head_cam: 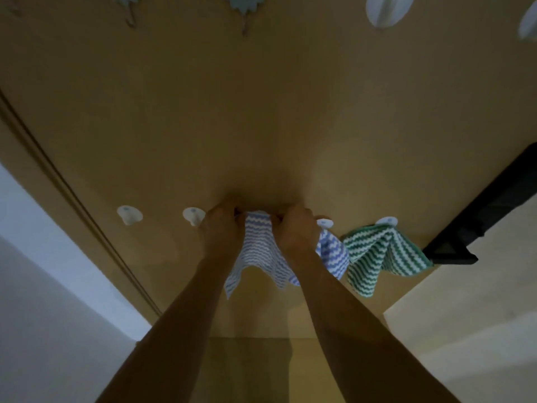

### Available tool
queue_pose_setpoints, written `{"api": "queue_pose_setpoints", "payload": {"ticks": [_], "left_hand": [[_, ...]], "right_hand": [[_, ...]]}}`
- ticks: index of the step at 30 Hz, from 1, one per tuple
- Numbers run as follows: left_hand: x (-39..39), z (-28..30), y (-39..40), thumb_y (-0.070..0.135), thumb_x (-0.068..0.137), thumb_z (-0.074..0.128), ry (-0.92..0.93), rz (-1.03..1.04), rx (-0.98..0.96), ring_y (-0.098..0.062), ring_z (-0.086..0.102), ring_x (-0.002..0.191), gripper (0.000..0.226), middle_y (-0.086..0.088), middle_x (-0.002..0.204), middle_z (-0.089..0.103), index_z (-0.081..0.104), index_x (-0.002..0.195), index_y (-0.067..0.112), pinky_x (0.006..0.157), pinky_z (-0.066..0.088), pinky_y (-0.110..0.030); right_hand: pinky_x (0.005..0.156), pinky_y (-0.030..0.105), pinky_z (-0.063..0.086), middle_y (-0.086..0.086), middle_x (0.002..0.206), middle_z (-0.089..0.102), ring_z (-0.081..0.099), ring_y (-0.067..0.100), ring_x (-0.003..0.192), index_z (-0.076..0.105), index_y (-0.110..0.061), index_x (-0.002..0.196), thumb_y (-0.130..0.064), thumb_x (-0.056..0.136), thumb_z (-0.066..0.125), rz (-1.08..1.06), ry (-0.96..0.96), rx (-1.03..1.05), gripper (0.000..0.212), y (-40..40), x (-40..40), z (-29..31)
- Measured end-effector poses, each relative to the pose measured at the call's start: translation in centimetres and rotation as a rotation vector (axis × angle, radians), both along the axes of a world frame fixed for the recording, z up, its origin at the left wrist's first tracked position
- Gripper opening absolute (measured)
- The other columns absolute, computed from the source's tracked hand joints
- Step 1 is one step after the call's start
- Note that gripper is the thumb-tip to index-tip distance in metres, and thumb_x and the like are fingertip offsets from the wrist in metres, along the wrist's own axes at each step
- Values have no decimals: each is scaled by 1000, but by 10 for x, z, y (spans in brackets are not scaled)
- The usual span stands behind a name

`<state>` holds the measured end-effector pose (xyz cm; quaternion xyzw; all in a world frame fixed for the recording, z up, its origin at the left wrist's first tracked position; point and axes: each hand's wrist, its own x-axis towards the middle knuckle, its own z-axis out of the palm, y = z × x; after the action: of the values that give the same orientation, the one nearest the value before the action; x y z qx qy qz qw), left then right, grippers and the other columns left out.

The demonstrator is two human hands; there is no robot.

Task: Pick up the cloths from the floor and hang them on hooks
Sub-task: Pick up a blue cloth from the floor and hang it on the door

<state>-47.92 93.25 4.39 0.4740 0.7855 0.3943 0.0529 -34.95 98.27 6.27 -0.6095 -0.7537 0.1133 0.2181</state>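
Facing a tan wooden wall panel (261, 112) | blue-and-white zigzag-striped cloth (258, 251) bunched against it, left hand (222, 228) and right hand (296, 231) both gripping its top edge | green-and-white zigzag cloth (374, 257) hanging from a white plastic hook (388, 220) | bare white hook (129, 215) at left

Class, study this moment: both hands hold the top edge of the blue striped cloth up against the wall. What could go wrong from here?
1. The hook under the blue striped cloth is hidden by the left hand and right hand, so the edge may miss it and the cloth could drop when released.
2. The cloth's right side overlaps the neighbouring hook and nearly reaches the green striped cloth; tugging might snag there or knock the green one loose.
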Motion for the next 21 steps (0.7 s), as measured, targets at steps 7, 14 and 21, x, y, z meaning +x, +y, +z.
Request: {"api": "queue_pose_setpoints", "payload": {"ticks": [7, 14, 21], "left_hand": [[-5, -31, 13, 20, 90, 58, 32, 59, -6, -19, 54, 59, 15, 3, 67, 59, 57, 75, 17, 54, 36, -28], [1, -45, -2, 41, 91, 47, -89, -88, -83, -15, 56, 62, 26, 9, 66, 57, 60, 73, 26, 57, 33, -25], [-5, -32, -22, 23, 93, 59, -39, -33, -141, -21, 67, 91, 19, 2, 100, 72, 71, 106, 28, 74, 51, -31]], "right_hand": [[66, 29, 40, 1, 89, 70, 66, 24, 88, 69, -21, 89, -38, 93, 49, -62, 10, -70, 28, 9, -14, -29], [69, 29, 43, -2, 91, 70, 66, 22, 89, 68, -24, 95, -46, 93, 47, -24, 7, -116, 30, -1, -13, -42], [69, 32, 42, 4, 84, 67, 63, 24, 82, 66, -14, 86, -10, 83, 58, 145, 223, -2, 9, -13, 8, -25]]}}
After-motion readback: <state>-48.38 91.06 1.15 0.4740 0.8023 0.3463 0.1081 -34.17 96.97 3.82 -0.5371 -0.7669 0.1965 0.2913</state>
